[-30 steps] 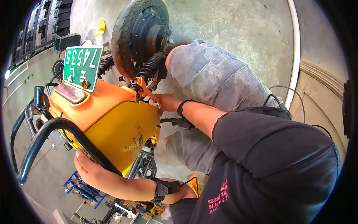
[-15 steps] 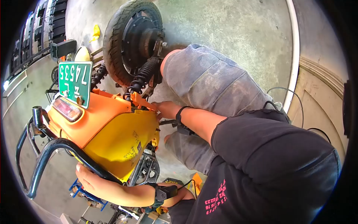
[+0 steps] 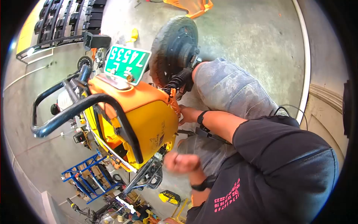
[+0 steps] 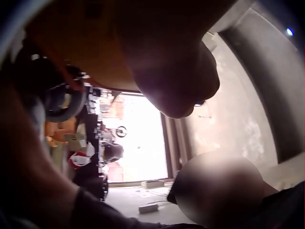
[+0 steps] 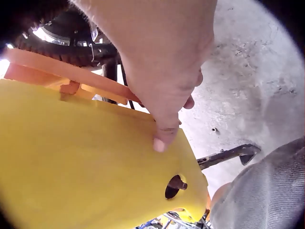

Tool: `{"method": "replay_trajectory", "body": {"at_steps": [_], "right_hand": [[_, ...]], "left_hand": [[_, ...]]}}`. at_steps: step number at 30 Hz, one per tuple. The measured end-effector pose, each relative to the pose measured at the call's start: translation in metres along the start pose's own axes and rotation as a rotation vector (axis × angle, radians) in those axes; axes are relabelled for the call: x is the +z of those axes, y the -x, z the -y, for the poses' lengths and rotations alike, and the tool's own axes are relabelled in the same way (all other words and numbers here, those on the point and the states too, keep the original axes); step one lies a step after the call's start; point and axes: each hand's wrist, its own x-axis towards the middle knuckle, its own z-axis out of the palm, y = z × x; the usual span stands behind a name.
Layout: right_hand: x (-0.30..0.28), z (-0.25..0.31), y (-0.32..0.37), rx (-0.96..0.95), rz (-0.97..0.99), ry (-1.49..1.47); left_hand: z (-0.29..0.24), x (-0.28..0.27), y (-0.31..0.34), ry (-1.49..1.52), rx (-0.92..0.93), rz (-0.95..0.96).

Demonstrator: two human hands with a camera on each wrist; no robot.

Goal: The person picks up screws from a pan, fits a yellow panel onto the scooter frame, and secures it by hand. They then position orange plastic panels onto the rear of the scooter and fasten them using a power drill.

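Observation:
A yellow side panel [image 3: 151,125] covers the flank of the scooter's rear, below an orange tail cover [image 3: 130,95]. My right hand [image 3: 187,114] grips the panel's edge beside the orange strip [image 5: 62,67]. In the right wrist view its thumb [image 5: 164,140] lies on the yellow face, and the other fingers go behind the edge, partly hidden. In front of my torso, my left hand [image 3: 182,162] is blurred, its fingers curled, off the scooter. The left wrist view shows that hand [image 4: 176,81] dark, with a tiny bluish glint near the fingertips; nothing held stands out.
A bent black grab rail [image 3: 74,116] juts from the tail, near the green licence plate [image 3: 127,64]. The rear wheel [image 3: 173,52] and shock absorber [image 3: 179,79] stand beside my knee. A blue rack [image 3: 87,175] with boxes lies beyond. An orange body part [image 3: 192,9] rests on the floor.
My left hand has left its spot by the black grab rail and drawn back toward my body, fingers now curled. The right hand stays at the panel's edge. The head view has shifted.

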Motion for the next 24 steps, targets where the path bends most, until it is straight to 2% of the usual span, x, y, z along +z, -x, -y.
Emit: {"method": "replay_trajectory", "body": {"at_steps": [1,3,5,7,8,10,12,14,15,16,18,19,20,22,24], "right_hand": [[-0.001,0.003,0.003,-0.019,-0.099,-0.046],[-0.006,0.016,0.006,-0.029,-0.147,-0.006],[-0.009,0.024,0.008,-0.041,-0.181,0.004],[-0.01,0.024,0.012,-0.034,-0.133,0.031],[-0.01,0.023,0.014,-0.03,-0.11,0.044],[-0.017,0.02,0.009,0.086,-0.067,0.133],[-0.014,0.007,0.0,-0.023,-0.031,0.058],[-0.007,-0.004,0.0,-0.073,-0.074,-0.111],[-0.005,-0.004,0.002,-0.151,-0.128,0.019],[-0.006,-0.006,0.002,-0.147,-0.093,0.041],[-0.008,-0.01,-0.004,0.076,0.022,-0.133],[-0.007,-0.002,0.001,-0.01,-0.014,-0.258],[-0.004,0.0,0.004,-0.092,-0.043,-0.386],[-0.007,-0.018,-0.008,0.024,0.055,-0.347],[-0.013,0.009,-0.002,0.109,0.116,-0.384]], "left_hand": [[-0.004,0.011,0.044,0.036,-0.387,0.118],[-0.003,0.036,0.084,0.444,-1.467,0.121],[0.044,0.057,0.154,0.628,-2.131,0.081],[0.066,0.086,0.189,0.75,-2.51,-0.069],[0.074,0.096,0.199,0.899,-2.617,-0.189],[0.086,0.109,0.198,1.094,-2.709,-0.338],[0.095,0.119,0.189,1.134,-2.588,-0.47],[0.099,0.124,0.179,1.251,-2.529,-0.562],[0.101,0.125,0.177,1.348,-2.461,-0.606],[0.105,0.126,0.188,1.49,-2.373,-0.605],[0.103,0.122,0.183,1.562,-2.341,-0.619],[0.103,0.122,0.191,1.654,-2.232,-0.595],[0.1,0.12,0.185,1.613,-2.266,-0.653],[0.095,0.118,0.171,1.587,-2.296,-0.786],[0.099,0.125,0.183,1.683,-2.228,-0.851]]}}
